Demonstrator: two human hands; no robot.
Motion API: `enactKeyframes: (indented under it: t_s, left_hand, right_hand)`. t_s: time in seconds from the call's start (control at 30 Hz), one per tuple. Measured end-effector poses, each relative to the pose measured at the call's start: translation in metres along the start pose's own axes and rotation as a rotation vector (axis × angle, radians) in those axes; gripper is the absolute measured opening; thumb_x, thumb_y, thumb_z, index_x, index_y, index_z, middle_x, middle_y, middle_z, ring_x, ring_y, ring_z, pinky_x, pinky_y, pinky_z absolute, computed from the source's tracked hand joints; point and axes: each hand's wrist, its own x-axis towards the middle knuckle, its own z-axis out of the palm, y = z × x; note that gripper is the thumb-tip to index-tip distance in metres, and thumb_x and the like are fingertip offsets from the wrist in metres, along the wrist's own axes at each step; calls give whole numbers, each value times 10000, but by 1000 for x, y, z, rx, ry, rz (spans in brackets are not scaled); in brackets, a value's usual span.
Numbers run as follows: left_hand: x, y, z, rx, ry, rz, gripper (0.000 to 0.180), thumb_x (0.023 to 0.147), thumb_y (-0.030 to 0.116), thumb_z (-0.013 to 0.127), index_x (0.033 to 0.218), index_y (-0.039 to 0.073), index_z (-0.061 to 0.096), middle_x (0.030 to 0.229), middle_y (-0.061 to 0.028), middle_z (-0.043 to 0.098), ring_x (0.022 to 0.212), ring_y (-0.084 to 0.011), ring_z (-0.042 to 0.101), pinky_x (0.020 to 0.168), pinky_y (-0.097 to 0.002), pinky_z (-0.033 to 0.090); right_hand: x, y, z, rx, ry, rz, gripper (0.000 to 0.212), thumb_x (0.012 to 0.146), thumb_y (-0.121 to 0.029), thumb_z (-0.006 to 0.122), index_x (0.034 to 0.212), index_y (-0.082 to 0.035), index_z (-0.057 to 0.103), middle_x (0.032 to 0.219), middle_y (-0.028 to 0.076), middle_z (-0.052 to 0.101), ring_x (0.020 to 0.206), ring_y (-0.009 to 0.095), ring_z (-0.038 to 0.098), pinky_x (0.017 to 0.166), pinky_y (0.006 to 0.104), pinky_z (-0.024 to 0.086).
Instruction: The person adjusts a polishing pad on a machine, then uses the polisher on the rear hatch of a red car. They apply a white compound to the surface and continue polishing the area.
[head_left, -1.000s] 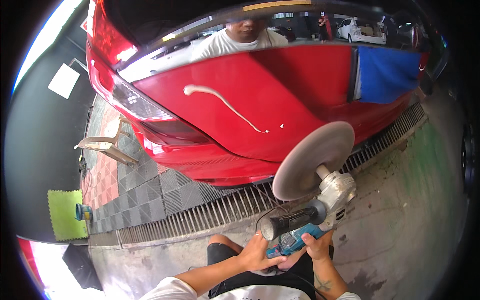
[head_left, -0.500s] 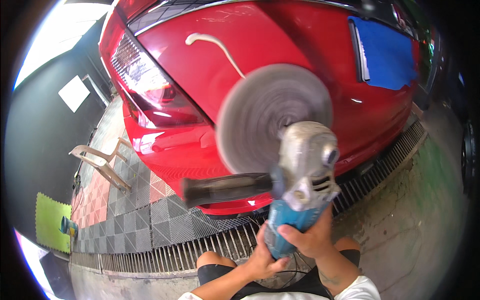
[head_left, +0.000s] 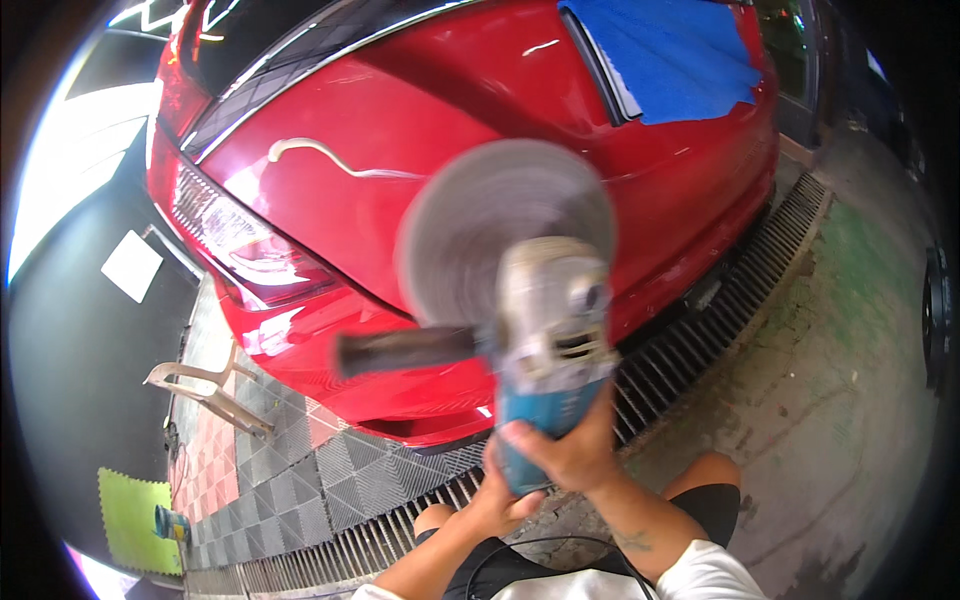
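Head view: we grip the polisher (head_left: pixel 545 340) with both hands (head_left: pixel 565 450), long axis pointing 12 o'clock toward the red car (head_left: pixel 420 120).

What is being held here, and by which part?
A polishing machine, held by both hands at its blue rear body: right hand wrapped around it, left hand underneath. Its black side handle is free.

Bare forearms, white short sleeve (head_left: pixel 705 575), black shorts (head_left: pixel 715 505), small tattoo (head_left: pixel 632 541) (right forearm)
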Motion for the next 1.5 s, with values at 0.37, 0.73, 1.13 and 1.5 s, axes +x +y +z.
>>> enactKeyframes:
  t_s: [0.37, 0.73, 1.13, 1.5]
  left_hand:
    - [32, 80, 3, -58, 265, -330, 1234, 814, 258, 953, 1676, 27, 100, 1433, -334, 599, 1341, -445, 663, 1119, -502, 531]
    - [22, 55, -11, -382, 547, -228, 938, 774, 130, 928, 1508, 6, 358, 1291, -142, 639, 1137, -239, 688, 947, -396, 580]
    - [11, 57, -4, -271, 427, -288, 1064, 711, 132, 943, 1537, 35, 278, 1391, -176, 538, 1255, -279, 608, 1071, -456, 525]
    - [35, 71, 14, -247, 572, -318, 839, 750, 131, 902, 1431, -33, 440, 1250, -130, 662, 1081, -229, 689, 954, -379, 565]
  right_hand:
    - [2, -7, -7, 70, 60, -40, 988, 807, -203, 951, 1562, 8, 350, 1470, 176, 530, 1335, 260, 573, 1163, 462, 460]
    - [41, -71, 72, -318, -272, -180, 1371, 766, -431, 1001, 1728, 33, 143, 1567, 350, 514, 1402, 484, 617, 1119, 521, 542]
    - [14, -37, 38, -97, -92, -162, 1227, 761, -241, 1010, 1674, 20, 233, 1521, 274, 556, 1380, 367, 621, 1169, 502, 493]
    - [39, -39, 24, -151, -223, -221, 1333, 772, -381, 981, 1736, -9, 139, 1568, 351, 544, 1369, 515, 642, 1121, 523, 543]
